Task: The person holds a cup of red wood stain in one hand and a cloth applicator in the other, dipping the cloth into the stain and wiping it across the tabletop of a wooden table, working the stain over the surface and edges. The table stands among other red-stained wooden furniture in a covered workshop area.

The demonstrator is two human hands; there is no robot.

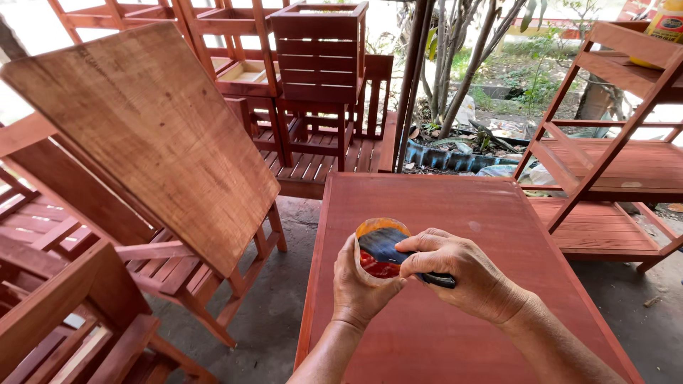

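Over red-stained tabletop (455,213): left hand (359,284) cups small container (379,249), its base hidden by palm; right hand (462,274) clamped round dark brush handle (435,279), bristles hard to make out inside.

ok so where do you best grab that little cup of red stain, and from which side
Around its side wall, from the left. The small cup is tipped with its open mouth toward the camera, red liquid inside, so the rim is no place to grip. The left hand already cradles wall and base; the right hand dips a dark brush.
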